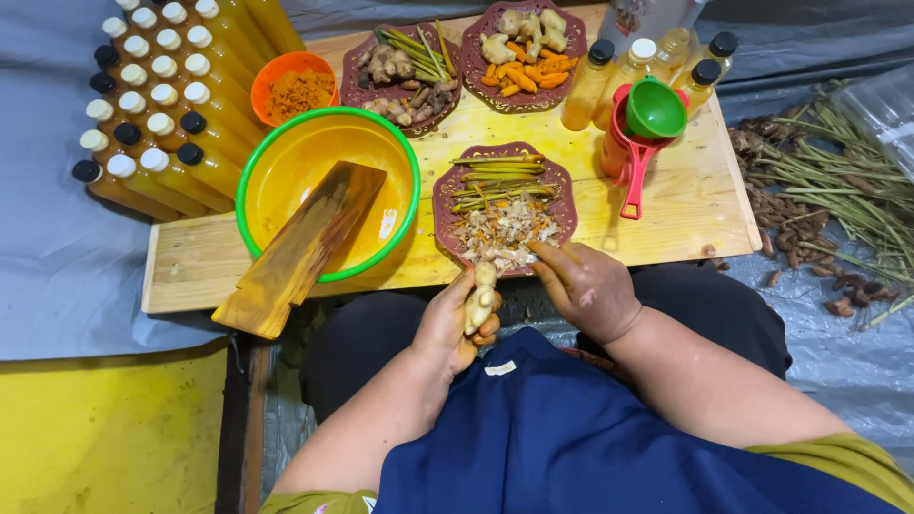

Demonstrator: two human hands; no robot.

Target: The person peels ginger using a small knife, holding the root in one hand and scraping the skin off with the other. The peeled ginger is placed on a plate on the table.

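Pale ginger root [479, 303] sits gripped in the left hand [447, 328] while the right hand [587, 288], fingers loosely curled and empty, rests at the maroon plate's [447, 205] five o'clock edge.

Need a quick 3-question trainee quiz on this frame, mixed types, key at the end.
1. True or false: the left hand holds a pale ginger root.
2. The right hand reaches to which plate? A) the near plate with peelings B) the far plate with orange roots C) the orange bowl
3. What lies across the green-rimmed yellow basin?

Key: 1 true. 2 A. 3 A wooden board.
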